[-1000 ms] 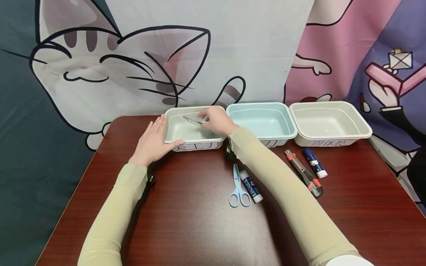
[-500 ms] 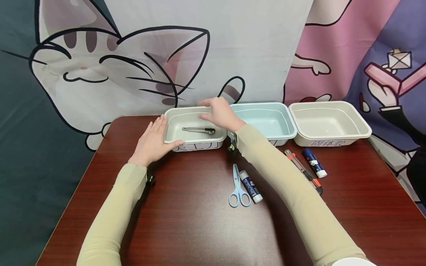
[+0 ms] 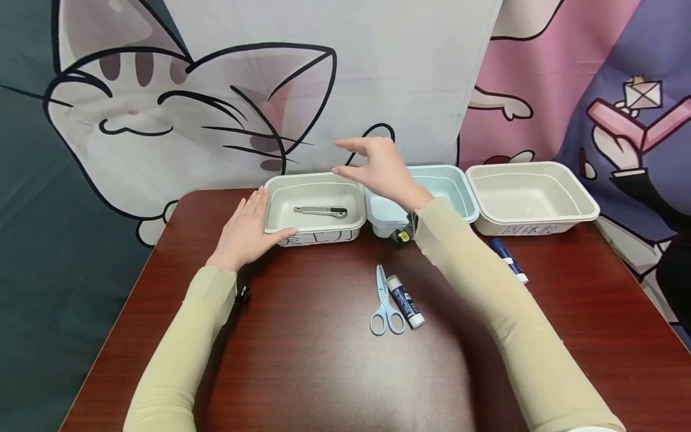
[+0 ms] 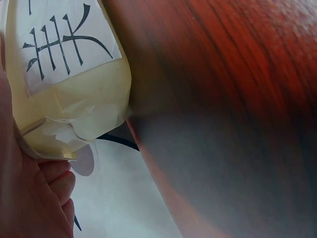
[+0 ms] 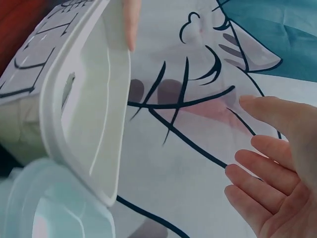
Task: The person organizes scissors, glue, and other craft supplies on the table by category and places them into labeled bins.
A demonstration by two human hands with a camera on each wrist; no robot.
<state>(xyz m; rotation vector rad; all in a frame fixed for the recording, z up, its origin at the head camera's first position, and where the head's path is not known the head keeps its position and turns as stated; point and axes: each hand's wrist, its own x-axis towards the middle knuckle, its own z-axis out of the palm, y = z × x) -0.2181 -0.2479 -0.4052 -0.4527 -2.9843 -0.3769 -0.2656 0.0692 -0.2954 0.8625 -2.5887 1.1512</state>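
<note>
Nearest, the right sleeve point(image 3: 486, 288) slanted across the dark red table point(image 3: 302, 336). Blue scissors point(image 3: 385, 303) lay between the two arms, blades pointing away from the person, with a glue stick point(image 3: 405, 301) just beside them. Farther off, the sleeve partly covered a second glue stick point(image 3: 505, 254).

The left hand point(image 3: 243, 234) lay straight-fingered against the left corner of the left box point(image 3: 318, 230), thumb along the front rim, pressing rather than clasping. Inside that box a grey utility knife point(image 3: 321, 211) rested flat on the bottom, untouched. The blue box point(image 3: 448, 187) stood next in the row, its front blocked from sight by the right forearm; the right box point(image 3: 531, 198) stood beside it.

The right hand point(image 3: 380, 168) hung above the boxes, thumb and fingers parted, holding nothing. Behind everything spread a cat-printed backdrop point(image 3: 410, 60).
</note>
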